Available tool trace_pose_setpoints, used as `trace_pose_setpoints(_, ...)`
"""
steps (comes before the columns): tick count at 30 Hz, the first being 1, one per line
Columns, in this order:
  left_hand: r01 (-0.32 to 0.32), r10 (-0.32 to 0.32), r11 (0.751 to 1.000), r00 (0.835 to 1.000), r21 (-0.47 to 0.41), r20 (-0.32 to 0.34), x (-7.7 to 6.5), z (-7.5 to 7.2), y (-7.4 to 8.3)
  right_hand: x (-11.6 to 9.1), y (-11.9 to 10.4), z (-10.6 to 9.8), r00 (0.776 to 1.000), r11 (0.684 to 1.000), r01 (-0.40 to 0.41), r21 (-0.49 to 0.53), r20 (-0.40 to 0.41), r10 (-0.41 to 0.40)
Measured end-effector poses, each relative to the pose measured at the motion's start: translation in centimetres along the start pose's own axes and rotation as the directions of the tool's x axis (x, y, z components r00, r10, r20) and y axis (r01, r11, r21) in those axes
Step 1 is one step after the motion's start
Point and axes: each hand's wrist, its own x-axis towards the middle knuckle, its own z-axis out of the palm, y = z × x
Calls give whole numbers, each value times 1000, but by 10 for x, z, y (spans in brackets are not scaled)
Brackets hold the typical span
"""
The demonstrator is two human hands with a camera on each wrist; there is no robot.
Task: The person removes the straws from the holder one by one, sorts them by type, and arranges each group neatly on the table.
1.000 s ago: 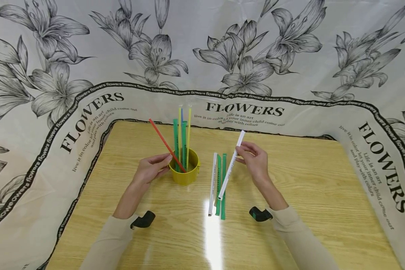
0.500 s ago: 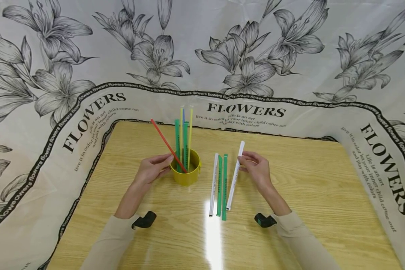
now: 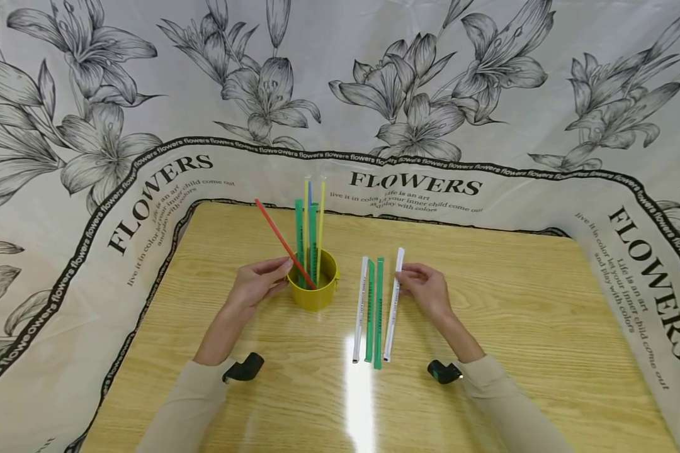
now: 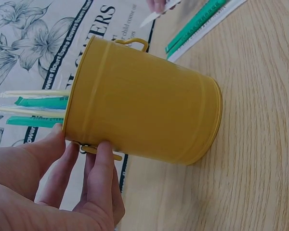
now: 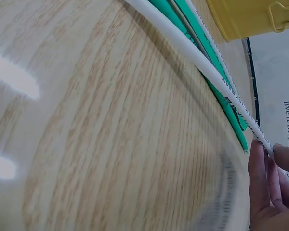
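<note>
My left hand (image 3: 252,286) grips the small yellow bucket (image 3: 314,301) at its rim and side lug, thumb at the rim. In the bucket stand a red straw (image 3: 271,220) leaning left, green-wrapped straws (image 3: 299,220), yellow straws (image 3: 322,220) and a blue one. My right hand (image 3: 427,290) pinches a white paper-wrapped straw (image 3: 393,321) near its far end. Left of that straw, two green-wrapped straws (image 3: 379,314) and another white-wrapped straw (image 3: 361,314) lie side by side on the table. In the right wrist view, the held straw (image 5: 192,55) slants close over the wood.
A wooden table (image 3: 521,314) carries everything. Behind it and along both sides hangs a white cloth (image 3: 294,38) printed with flowers and lettering. Each wrist bears a black camera (image 3: 243,367).
My right hand has brought the white-wrapped straw nearer and lower, turning it from a slant across the green straws to nearly parallel beside them. My left hand stays at the bucket.
</note>
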Motion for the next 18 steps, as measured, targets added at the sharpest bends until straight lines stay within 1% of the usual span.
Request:
trace_pose_setpoints(6, 6, -6, 1000, 1000, -1, -11, 1, 1, 0, 4, 6, 6, 1000, 996, -8, -88, -13, 6)
trace_pose_setpoints(13, 5, -5, 1000, 1000, 1, -7, 2, 1, 0, 8, 7, 14, 1000, 987, -4, -160, -22, 1)
trace_pose_setpoints(18, 6, -6, 1000, 1000, -4, -10, 1, 1, 1, 9, 7, 20, 1000, 968, 20, -249, -11, -24)
